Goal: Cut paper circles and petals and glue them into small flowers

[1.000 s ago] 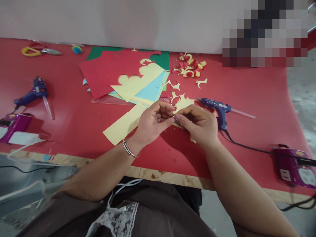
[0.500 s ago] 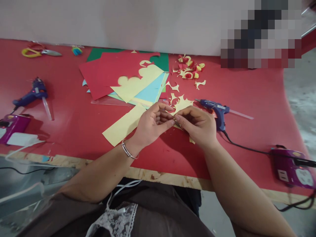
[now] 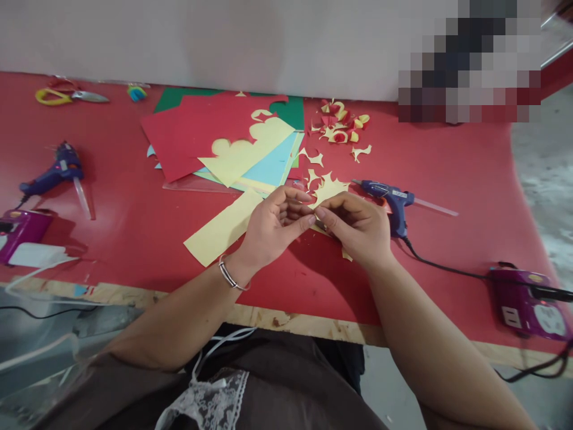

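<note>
My left hand (image 3: 273, 227) and my right hand (image 3: 358, 227) meet over the red table (image 3: 134, 227), fingertips pinched together on a small yellow paper cutout (image 3: 330, 189) with pointed edges. Most of the piece between the fingers is hidden. A yellow paper strip (image 3: 219, 230) lies under my left hand. A blue glue gun (image 3: 388, 199) lies just right of my right hand, nozzle pointing left.
A stack of red, yellow, blue and green paper sheets (image 3: 233, 143) lies behind the hands. Small rolled paper flowers and scraps (image 3: 342, 122) sit at the back. Another glue gun (image 3: 56, 173), yellow scissors (image 3: 67, 95) and purple power strips (image 3: 530, 301) line the sides.
Both hands stay pinched on the yellow cutout with only slight finger movement. The view has shifted a little.
</note>
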A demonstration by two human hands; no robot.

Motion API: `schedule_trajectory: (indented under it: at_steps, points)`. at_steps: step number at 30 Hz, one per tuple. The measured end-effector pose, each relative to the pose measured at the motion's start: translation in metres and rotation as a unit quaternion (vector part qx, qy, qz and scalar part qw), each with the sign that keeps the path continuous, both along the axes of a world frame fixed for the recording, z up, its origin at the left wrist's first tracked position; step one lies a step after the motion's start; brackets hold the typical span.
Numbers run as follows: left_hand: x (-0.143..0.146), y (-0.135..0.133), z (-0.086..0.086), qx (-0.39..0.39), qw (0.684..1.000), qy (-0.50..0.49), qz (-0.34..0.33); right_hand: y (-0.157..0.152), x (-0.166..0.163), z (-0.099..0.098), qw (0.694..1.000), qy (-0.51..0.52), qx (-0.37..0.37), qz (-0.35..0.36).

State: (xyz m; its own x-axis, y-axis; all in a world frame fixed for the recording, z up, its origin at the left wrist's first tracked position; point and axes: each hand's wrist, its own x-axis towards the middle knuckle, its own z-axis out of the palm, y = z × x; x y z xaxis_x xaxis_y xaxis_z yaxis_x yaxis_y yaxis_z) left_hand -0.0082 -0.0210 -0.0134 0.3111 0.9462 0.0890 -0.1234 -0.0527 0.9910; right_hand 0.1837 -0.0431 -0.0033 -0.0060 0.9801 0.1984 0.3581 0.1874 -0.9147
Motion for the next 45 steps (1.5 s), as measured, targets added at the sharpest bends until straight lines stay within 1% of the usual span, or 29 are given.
schedule_trajectory:
  at_steps: [9,18,24,30,34,39,45]
  points:
    - [-0.0002,0.0018,0.0012,-0.012,1.000,-0.003,-0.023,-0.0006,-0.0005,-0.0029,1.000,0.007,0.012,0.005]
    - [0.0016,0.0002,-0.0009,-0.026,0.999,-0.016,-0.021,0.0009,-0.0008,-0.0009,0.999,-0.030,0.036,0.005]
    - [0.0020,0.0012,-0.0028,-0.024,1.000,-0.005,-0.015,0.0005,-0.0006,0.0000,0.999,-0.031,0.035,0.009]
    - [0.0029,0.0002,-0.0024,-0.027,0.999,-0.022,-0.012,0.0002,-0.0013,0.0021,0.998,-0.038,0.041,0.002]
    - [0.0022,0.0009,-0.0037,-0.023,1.000,-0.013,-0.014,-0.0003,-0.0013,0.0008,1.000,-0.017,0.025,0.006]
    - [0.0021,0.0016,-0.0065,-0.007,0.999,-0.016,-0.030,0.0003,0.0007,-0.0018,1.000,0.014,-0.005,-0.015]
    - [0.0023,0.0002,-0.0028,-0.003,1.000,-0.016,-0.010,0.0002,0.0006,-0.0009,0.999,0.040,-0.018,-0.023]
